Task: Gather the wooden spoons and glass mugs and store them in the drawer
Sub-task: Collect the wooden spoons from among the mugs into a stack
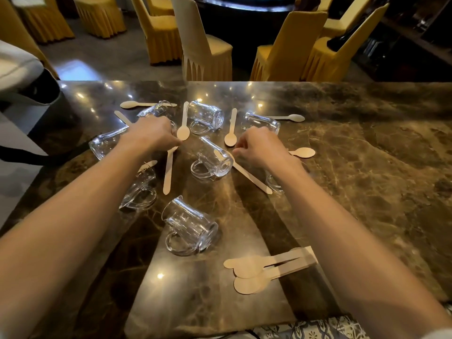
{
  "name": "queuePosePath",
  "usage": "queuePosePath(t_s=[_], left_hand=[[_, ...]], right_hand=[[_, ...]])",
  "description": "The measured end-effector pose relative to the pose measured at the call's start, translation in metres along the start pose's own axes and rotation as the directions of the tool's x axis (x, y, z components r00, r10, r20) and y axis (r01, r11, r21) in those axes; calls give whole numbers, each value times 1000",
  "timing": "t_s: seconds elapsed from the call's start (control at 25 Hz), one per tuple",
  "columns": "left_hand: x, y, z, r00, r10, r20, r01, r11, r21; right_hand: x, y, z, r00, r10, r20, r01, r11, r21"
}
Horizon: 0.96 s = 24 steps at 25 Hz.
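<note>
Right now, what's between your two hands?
In the head view, a glass mug lying on its side and two wooden spoons sit between the left hand and right hand.

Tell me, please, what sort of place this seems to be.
Probably a restaurant or banquet hall: chairs in yellow pleated covers stand around a dark round table beyond the marble counter, on which glass mugs lie on their sides among scattered wooden spoons.

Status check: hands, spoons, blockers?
Both curled: left hand at spoon end, right hand at second spoon; grips unclear. Near edge: spoon stack. In the way: centre mug, on its side, crowding second spoon.
</note>
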State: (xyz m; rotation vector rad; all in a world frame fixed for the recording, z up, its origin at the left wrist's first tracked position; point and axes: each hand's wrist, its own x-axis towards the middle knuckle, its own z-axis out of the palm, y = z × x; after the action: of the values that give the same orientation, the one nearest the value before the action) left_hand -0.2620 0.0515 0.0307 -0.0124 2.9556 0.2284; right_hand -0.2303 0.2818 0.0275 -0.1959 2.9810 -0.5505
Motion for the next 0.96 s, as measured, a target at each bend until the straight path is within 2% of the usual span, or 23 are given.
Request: queuePosePath(t_s=[0.28,0.48,0.72,0.96], left_hand=[[8,1,11,998,-63,28,59,990,131],[9,-3,8,997,-62,43,58,994,93],[6,-2,10,997,-49,-67,56,993,108],[6,-12,14,994,-65,-93,66,998,8]], right_hand=[[21,-3,19,998,5,59,-2,998,-65],[24,-2,23,999,25,34,-23,998,-58],[24,-3,27,997,74,28,-73,997,-31],[15,-4,19,992,108,-69,-106,994,36]])
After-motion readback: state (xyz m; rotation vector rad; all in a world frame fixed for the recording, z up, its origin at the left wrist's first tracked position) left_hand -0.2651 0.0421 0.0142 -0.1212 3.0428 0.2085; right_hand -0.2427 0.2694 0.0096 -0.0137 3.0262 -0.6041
